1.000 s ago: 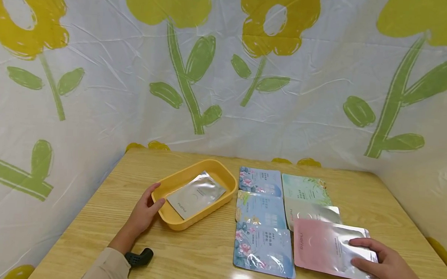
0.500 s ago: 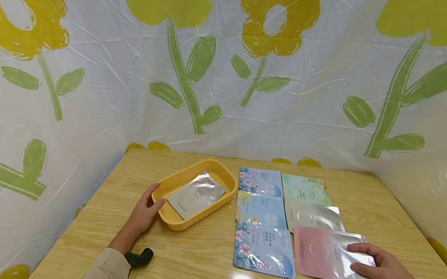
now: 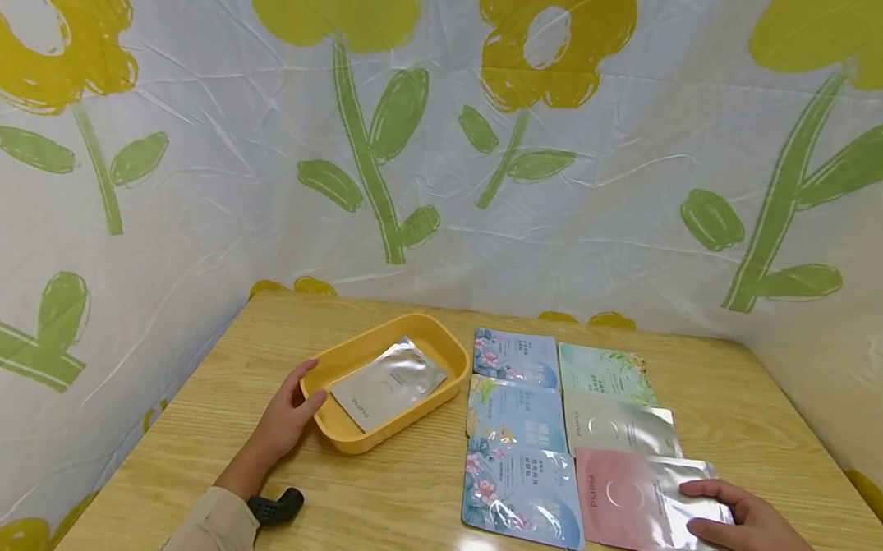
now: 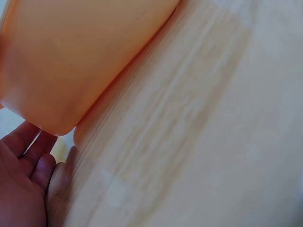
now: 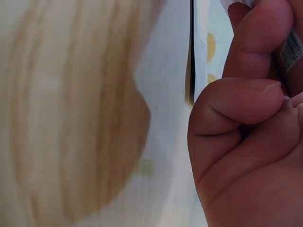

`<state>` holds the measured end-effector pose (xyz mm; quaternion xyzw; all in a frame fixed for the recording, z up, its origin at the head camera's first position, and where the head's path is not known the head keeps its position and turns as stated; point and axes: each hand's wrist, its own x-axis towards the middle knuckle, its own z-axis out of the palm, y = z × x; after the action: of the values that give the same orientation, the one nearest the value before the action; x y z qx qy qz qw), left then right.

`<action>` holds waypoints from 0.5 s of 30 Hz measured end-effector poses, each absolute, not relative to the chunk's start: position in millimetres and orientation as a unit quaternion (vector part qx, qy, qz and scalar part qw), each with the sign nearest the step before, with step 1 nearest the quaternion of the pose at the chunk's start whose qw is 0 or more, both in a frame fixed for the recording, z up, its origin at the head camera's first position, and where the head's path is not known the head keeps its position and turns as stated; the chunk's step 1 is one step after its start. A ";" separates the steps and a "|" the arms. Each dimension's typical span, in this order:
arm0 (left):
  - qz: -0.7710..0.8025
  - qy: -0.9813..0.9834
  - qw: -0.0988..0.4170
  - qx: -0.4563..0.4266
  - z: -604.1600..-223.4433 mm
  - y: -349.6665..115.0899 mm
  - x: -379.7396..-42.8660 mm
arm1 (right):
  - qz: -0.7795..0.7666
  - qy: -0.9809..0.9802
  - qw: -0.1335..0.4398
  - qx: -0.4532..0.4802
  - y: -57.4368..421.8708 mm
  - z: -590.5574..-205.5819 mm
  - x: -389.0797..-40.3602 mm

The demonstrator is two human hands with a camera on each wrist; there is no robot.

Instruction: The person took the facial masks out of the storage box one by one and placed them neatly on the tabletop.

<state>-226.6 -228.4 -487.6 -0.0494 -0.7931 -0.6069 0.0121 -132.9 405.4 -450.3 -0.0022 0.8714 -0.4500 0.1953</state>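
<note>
My left hand [image 3: 287, 421] grips the left end of a yellow plastic basket [image 3: 351, 447], with the thumb at its rim. In the left wrist view the fingers [image 4: 43, 170] lie against the basket's rounded corner. Inside the basket lies a silver-white face mask packet [image 3: 388, 384]. At the right, my right hand [image 3: 752, 527] pinches the silver end of a pink face mask packet [image 3: 617, 497], thumb and index finger on its face. The right wrist view shows curled fingers [image 5: 236, 104] and a barcode on the packet's underside [image 5: 290, 49].
Several more mask packets lie in two columns: blue ones [image 3: 517, 410] [image 3: 524, 497] [image 3: 515, 357], a green one [image 3: 606, 371] and a silver-white one [image 3: 620, 427]. A dark curved device [image 3: 277, 508] sits by the left wrist. Flowered cloth [image 3: 432, 160] surrounds the wooden table [image 3: 372, 511].
My right hand has brought the pink packet slightly left and toward me, baring more of the silver-white packet behind it and settling beside the nearest blue one. The left hand and basket stay put.
</note>
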 end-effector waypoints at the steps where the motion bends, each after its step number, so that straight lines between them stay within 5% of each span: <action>1: -0.607 -0.793 0.012 -0.050 -487.6 -228.5 -226.8 | -0.453 0.869 0.198 -0.006 405.8 -450.9 -133.1; 15: -0.613 -0.788 0.016 -0.049 -487.1 -226.9 -226.2 | -0.428 0.875 0.225 -0.017 400.5 -452.0 -136.1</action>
<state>-226.2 -226.9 -487.1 -0.0493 -0.7884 -0.6130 0.0159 -136.1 400.5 -452.0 -0.0167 0.8750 -0.4284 0.2248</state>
